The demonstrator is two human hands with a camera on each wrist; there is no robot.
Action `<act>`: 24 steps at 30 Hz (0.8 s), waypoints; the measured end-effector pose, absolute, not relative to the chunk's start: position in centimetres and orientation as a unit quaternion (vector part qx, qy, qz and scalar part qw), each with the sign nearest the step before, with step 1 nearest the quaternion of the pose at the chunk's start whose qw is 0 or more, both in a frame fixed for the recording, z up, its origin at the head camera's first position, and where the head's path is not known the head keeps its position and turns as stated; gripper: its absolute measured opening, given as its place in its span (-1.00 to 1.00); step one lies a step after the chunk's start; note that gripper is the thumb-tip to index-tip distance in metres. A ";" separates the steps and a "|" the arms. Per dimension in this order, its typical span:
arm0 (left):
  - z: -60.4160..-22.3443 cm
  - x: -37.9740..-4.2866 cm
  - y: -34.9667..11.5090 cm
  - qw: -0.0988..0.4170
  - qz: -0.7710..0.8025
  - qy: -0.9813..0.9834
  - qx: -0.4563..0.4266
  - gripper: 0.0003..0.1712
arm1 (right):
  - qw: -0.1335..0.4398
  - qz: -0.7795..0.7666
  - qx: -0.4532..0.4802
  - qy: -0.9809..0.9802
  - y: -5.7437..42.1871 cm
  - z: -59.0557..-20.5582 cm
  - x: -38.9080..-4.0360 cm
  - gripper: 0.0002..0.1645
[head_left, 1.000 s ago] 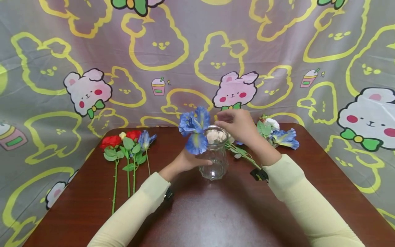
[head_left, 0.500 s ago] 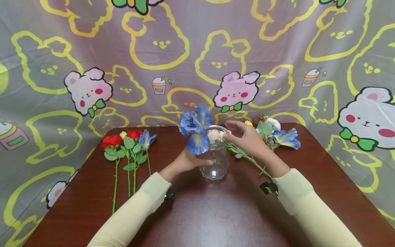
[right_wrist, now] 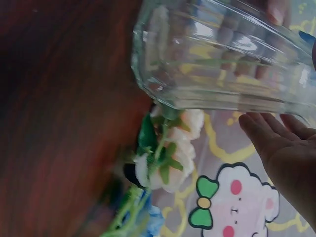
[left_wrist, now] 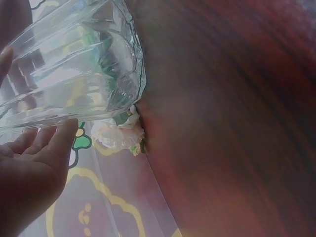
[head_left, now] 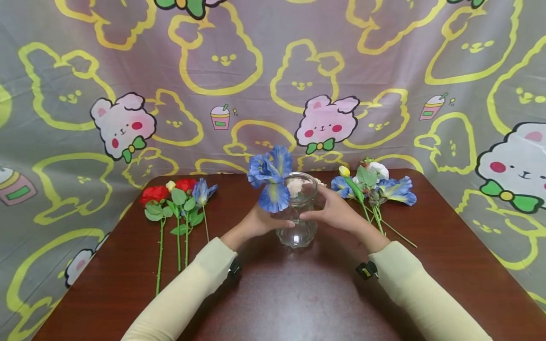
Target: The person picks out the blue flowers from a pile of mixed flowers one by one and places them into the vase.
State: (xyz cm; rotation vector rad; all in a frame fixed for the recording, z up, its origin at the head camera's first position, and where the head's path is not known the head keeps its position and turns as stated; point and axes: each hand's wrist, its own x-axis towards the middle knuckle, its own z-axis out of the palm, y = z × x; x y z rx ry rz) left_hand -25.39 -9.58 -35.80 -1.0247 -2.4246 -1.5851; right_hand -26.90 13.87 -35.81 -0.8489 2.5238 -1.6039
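A clear ribbed glass vase [head_left: 297, 215] stands upright near the middle of the brown table [head_left: 298, 293], its long axis vertical and its open mouth pointing up. The left hand [head_left: 258, 222] cups the vase's left side with the thumb laid across the glass, and the right hand [head_left: 337, 213] presses against its right side with fingers nearly straight, so the vase sits between both palms. A blue flower [head_left: 270, 177] rises from the vase, its bloom leaning out over the left rim. In the head view, red roses [head_left: 168, 192] lie flat to the left with stems running toward the person, and a loose bunch of flowers [head_left: 375, 182] lies to the right, stems angled toward the near right. The left wrist view shows what the head view cannot: the vase's thick fluted base [left_wrist: 123, 64] meeting the table, and the left hand's fingers [left_wrist: 59, 140] flat against the glass. The right wrist view shows pale blossoms [right_wrist: 170, 158] lying just beyond the vase, with the right palm [right_wrist: 286, 148] open beside the wall.
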 end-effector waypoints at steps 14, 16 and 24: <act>-35.7 -25.5 -9.5 0.029 -0.520 -0.786 -0.333 0.05 | 0.019 -0.573 -0.286 0.768 13.9 -37.7 -27.3 -0.23; -35.7 -25.4 -9.5 0.027 -0.522 -0.786 -0.331 0.05 | 0.016 -0.572 -0.282 0.770 13.9 -37.8 -27.3 -0.24; -35.6 -25.2 -9.4 0.024 -0.519 -0.791 -0.324 0.04 | -0.003 -0.543 -0.272 0.794 13.5 -37.3 -26.4 -0.25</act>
